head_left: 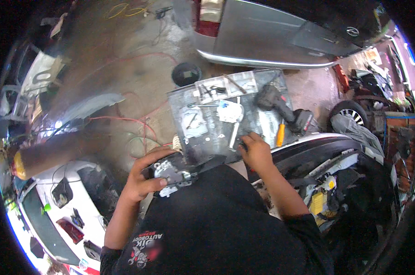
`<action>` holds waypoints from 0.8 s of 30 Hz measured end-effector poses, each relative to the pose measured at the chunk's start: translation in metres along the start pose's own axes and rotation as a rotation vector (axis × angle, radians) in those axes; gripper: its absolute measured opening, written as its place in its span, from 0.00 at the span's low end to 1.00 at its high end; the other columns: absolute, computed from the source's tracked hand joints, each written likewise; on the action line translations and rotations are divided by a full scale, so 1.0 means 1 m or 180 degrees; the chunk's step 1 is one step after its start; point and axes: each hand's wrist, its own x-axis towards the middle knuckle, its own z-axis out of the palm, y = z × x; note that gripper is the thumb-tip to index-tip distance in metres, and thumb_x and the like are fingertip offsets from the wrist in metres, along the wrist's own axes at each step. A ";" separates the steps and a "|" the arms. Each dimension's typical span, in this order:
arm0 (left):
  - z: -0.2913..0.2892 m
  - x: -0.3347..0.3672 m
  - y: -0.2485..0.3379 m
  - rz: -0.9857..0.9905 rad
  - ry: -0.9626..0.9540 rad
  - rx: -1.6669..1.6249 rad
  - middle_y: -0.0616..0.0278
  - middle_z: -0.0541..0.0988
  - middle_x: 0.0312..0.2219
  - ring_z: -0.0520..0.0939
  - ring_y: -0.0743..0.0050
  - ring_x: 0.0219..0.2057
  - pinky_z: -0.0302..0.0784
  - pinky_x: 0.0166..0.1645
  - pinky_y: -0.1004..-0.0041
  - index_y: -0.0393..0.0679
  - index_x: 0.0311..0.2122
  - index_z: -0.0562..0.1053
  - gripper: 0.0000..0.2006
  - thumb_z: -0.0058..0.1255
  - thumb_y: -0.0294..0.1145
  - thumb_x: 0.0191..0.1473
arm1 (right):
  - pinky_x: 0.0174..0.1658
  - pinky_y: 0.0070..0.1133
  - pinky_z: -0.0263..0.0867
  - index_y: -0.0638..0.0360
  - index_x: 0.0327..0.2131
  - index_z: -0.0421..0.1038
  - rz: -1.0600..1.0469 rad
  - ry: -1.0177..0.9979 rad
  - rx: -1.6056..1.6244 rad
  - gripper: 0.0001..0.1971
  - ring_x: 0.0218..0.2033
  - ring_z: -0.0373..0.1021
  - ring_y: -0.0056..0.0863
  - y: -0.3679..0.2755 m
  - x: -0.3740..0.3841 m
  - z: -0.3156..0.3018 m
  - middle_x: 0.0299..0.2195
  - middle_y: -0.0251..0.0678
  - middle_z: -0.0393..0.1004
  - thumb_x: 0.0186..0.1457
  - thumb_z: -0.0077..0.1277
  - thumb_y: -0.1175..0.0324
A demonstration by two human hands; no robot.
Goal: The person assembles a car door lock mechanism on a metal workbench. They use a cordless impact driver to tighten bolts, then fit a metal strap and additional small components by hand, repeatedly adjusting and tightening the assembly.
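My left hand (145, 175) is wrapped round a latch-like mechanism (170, 173) of grey metal plates and black plastic, held close to my body at the table's near left edge. My thumb lies across its face. Over the near right part of the dark work table (212, 149), the fingers of my right hand (257, 153) are drawn together at a small dark piece that I cannot make out. Beside those fingers lies a silver bar-shaped tool (234, 134). A white part with a blue patch (230, 111) rests farther back on the table.
A black cordless impact wrench (281, 104) and an orange screwdriver handle (280, 135) lie at the table's right. A clear parts tray (214, 90) sits along its far edge. Beyond stand a black bucket (186, 74) and a silver car (262, 39). Hoses (145, 123) cross the floor at left.
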 end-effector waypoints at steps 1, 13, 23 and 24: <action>0.001 0.001 0.000 0.0072 -0.0015 -0.0007 0.43 0.78 0.61 0.73 0.49 0.67 0.59 0.74 0.55 0.33 0.60 0.78 0.41 0.69 0.46 0.41 | 0.44 0.42 0.78 0.52 0.44 0.80 -0.0120 0.0148 0.0075 0.12 0.42 0.79 0.49 0.003 0.000 0.006 0.41 0.42 0.78 0.56 0.64 0.65; -0.002 -0.001 -0.004 0.0050 -0.0121 -0.0124 0.49 0.80 0.59 0.78 0.56 0.62 0.66 0.70 0.60 0.34 0.62 0.77 0.39 0.71 0.41 0.44 | 0.40 0.42 0.76 0.59 0.40 0.78 0.0068 0.0277 0.0303 0.08 0.38 0.80 0.50 0.010 0.001 0.015 0.39 0.47 0.81 0.61 0.60 0.67; -0.004 0.003 -0.006 -0.0053 -0.0082 -0.0130 0.51 0.80 0.57 0.79 0.58 0.59 0.69 0.67 0.61 0.35 0.62 0.77 0.41 0.70 0.46 0.43 | 0.29 0.21 0.72 0.62 0.44 0.77 0.1354 0.0023 0.3039 0.04 0.27 0.78 0.21 0.015 0.011 -0.001 0.31 0.34 0.81 0.67 0.58 0.74; -0.004 0.003 -0.005 -0.0106 -0.0066 -0.0158 0.51 0.80 0.56 0.80 0.59 0.59 0.70 0.67 0.62 0.35 0.62 0.76 0.41 0.70 0.46 0.43 | 0.29 0.19 0.71 0.61 0.44 0.78 0.1306 -0.0018 0.3176 0.05 0.27 0.77 0.19 0.015 0.012 -0.005 0.31 0.32 0.81 0.67 0.58 0.74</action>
